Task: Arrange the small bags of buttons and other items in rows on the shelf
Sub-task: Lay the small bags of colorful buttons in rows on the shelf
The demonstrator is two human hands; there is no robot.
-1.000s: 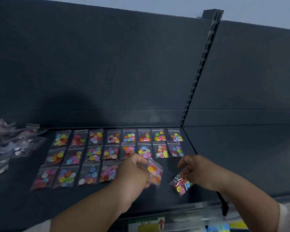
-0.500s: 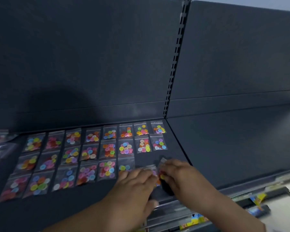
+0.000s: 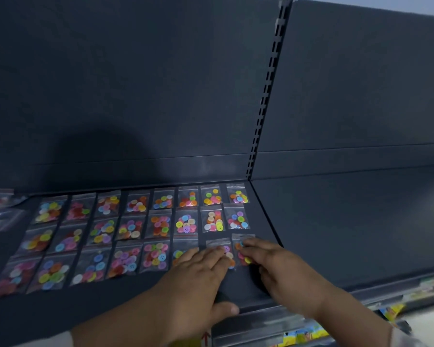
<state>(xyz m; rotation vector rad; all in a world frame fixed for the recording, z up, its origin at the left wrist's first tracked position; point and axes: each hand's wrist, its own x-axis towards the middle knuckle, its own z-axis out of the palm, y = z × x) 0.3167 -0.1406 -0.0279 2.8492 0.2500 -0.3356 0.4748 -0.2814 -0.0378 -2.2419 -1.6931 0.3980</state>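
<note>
pressing down with straight fingers, my left hand lies flat on a button bag near the right end of the front row on the dark shelf. my right hand, fingers also stretched out, touches the last bag just beside it. neither hand grips anything. two full rows of bags lie behind.

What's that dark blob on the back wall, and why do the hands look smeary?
Head view: a shadow on the dark grey back panel, probably the person's own; the left hand and right hand are motion-blurred; the clear bags of coloured buttons look sharper.
</note>
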